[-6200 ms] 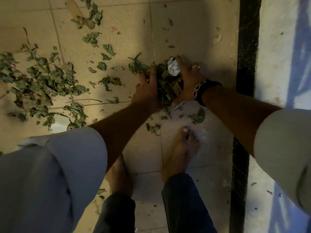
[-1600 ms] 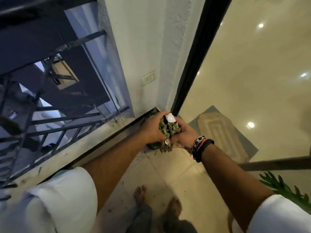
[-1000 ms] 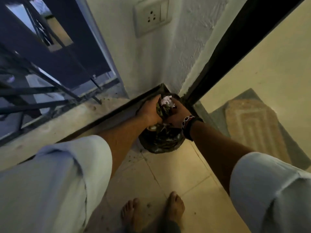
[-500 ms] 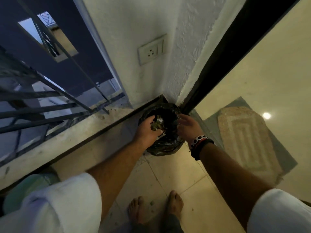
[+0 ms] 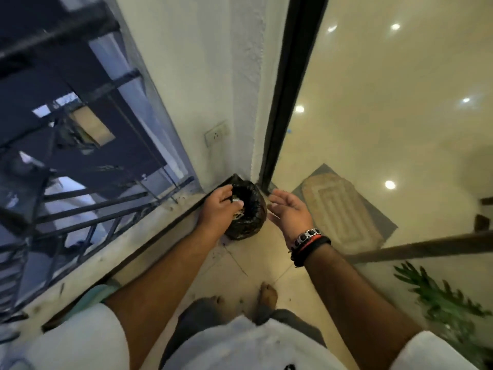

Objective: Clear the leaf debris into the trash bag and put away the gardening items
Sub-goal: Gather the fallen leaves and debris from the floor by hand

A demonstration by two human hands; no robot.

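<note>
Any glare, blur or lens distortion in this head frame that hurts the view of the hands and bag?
Head view: wide-angle bending of wall edges; bright ceiling-light reflections on glass at right; dim bag mouth; left hand and right hand slightly soft, readable.

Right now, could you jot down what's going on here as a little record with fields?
place: tiled floor corner by a wall and dark door frame
trash bag: black, mouth open, standing in the corner
left hand: at the bag's mouth, fingers curled, small scraps at the fingertips
right hand: open, beside the bag, holding nothing
nearby: wall socket, doormat, green plant
</note>
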